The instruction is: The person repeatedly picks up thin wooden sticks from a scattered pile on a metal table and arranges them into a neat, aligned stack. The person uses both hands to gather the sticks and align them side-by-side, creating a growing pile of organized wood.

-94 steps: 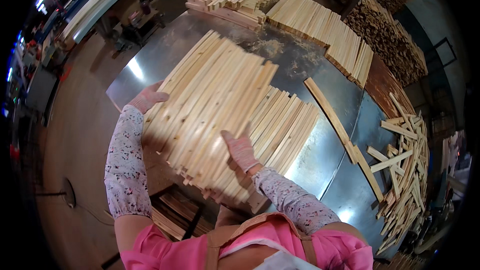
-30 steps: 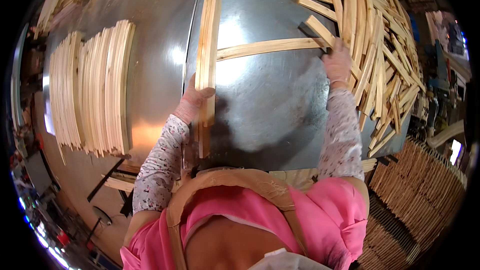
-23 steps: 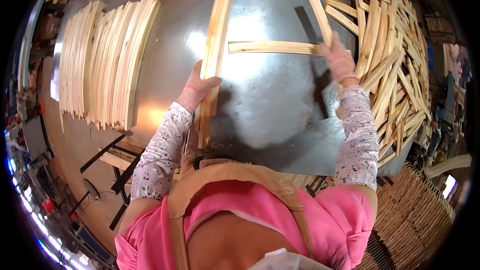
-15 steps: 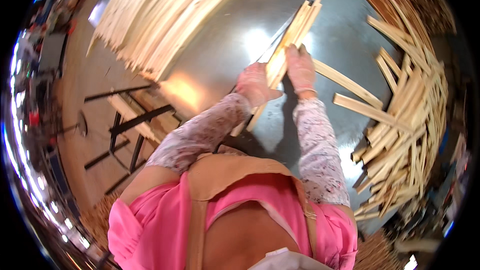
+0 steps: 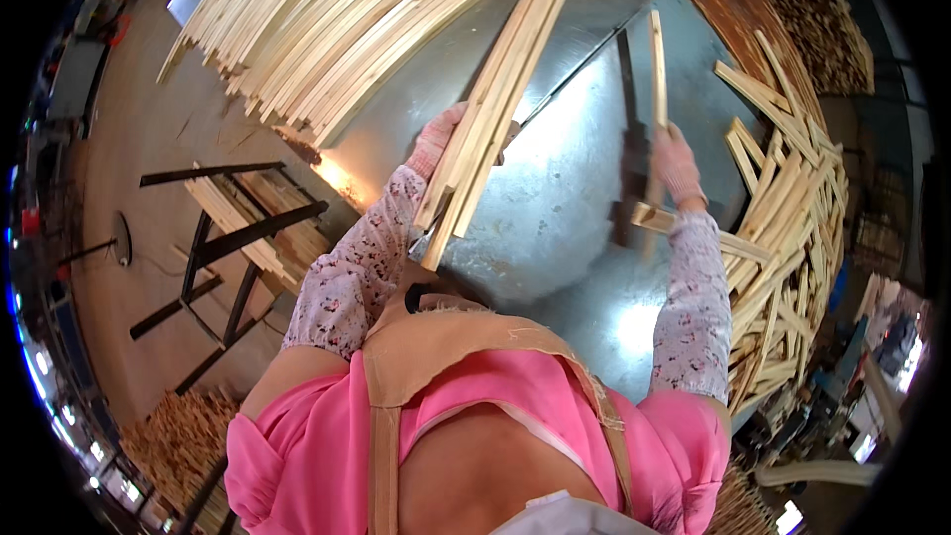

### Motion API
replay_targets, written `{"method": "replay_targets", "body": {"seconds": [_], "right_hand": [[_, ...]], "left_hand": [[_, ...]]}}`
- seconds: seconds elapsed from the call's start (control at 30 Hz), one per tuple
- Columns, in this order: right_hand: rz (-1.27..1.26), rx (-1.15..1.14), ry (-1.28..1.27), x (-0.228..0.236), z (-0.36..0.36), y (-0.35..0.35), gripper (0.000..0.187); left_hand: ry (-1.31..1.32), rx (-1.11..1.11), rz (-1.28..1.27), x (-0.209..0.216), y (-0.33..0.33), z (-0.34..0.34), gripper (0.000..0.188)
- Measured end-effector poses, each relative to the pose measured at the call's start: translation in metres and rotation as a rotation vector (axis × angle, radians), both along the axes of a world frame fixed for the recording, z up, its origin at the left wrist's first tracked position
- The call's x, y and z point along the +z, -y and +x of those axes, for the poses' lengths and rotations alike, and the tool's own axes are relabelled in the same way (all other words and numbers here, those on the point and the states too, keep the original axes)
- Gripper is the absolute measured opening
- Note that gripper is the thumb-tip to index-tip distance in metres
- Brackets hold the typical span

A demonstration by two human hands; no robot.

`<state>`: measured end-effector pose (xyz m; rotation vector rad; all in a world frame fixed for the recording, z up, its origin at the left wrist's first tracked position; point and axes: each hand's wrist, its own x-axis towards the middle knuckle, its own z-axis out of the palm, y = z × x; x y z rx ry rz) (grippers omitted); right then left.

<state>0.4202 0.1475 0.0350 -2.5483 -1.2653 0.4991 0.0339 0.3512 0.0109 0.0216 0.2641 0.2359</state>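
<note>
My left hand [image 5: 437,139], in a pale pink glove, is closed round a small bundle of wooden strips [image 5: 492,119] held over the metal table [image 5: 565,228]. The bundle slants away from me, its near ends uneven. To the right, my gloved right hand [image 5: 677,166] grips a single wooden strip [image 5: 658,69] that points away from me and casts a dark shadow on the metal. Just below that hand, one loose strip [image 5: 698,231] reaches out from the tangled pile of strips [image 5: 792,248] at the right.
Neat rows of strips [image 5: 347,30] lie at the far left of the table. A black metal frame [image 5: 238,248] with boards stands left of it. Dense stacks of wood ends show at the far right [image 5: 812,10] and lower left [image 5: 178,436]. A seam crosses the tabletop.
My hands have moved apart. The bundle went left in my left hand, while my right hand let go of it, moved right and took hold of a single strip.
</note>
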Motion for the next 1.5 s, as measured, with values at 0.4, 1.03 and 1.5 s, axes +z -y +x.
{"method": "replay_targets", "body": {"seconds": [0.4,1.03,1.5], "right_hand": [[-0.004,-0.095,-0.593,-0.063,-0.258,-0.176,0.068],[-0.11,0.323,0.338,-0.027,-0.171,0.038,0.057],[0.145,-0.774,0.152,0.021,0.019,0.317,0.046]], "left_hand": [[-0.845,-0.552,1.693,-0.007,-0.071,-0.083,0.038],[-0.868,0.502,1.214,-0.076,0.016,-0.245,0.035],[-0.8,-0.602,2.145,-0.017,0.221,0.083,0.068]]}}
